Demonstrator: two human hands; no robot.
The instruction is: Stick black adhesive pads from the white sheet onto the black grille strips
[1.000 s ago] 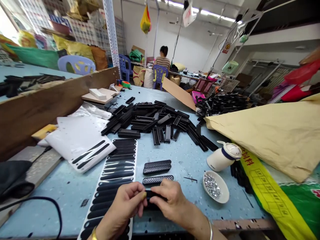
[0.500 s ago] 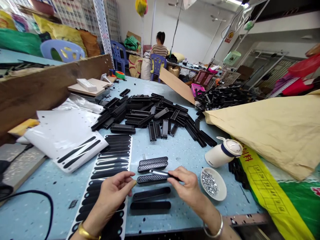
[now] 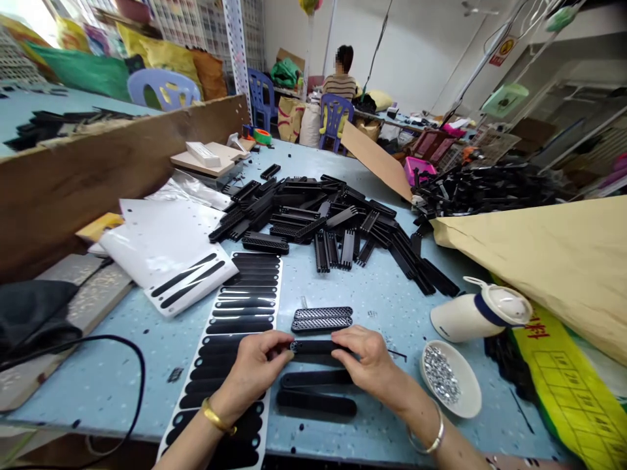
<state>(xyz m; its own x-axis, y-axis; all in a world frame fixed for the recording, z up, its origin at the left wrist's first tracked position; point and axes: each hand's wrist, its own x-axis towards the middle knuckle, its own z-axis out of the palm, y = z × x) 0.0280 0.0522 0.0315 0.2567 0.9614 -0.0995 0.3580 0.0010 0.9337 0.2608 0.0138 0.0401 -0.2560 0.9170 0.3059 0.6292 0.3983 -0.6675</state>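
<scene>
A narrow black bar (image 3: 314, 347) lies between my hands, low over the table or on it; I cannot tell which. My left hand (image 3: 262, 365) pinches its left end, where small shiny dots show. Closed around the right end is my right hand (image 3: 362, 359). A thin L-shaped black rod (image 3: 398, 354), like a hex key, shows just past the right hand; whether it is held is unclear. Two bars with a diamond-textured face (image 3: 322, 319) lie just beyond. Nearer me rest two smooth black strips (image 3: 317, 404).
A sheet of black stickers (image 3: 240, 303) lies left, beside a white plastic sheet (image 3: 166, 235). Black bars (image 3: 298, 215) are heaped behind. On the right stand a bowl of small silver parts (image 3: 467, 391) and a cream bottle (image 3: 455, 318). A person (image 3: 340, 85) sits far back.
My hands have come together on the black bar. The slim silver-and-black piece in my right hand is no longer visible. The L-shaped rod now shows. The view has swung left.
</scene>
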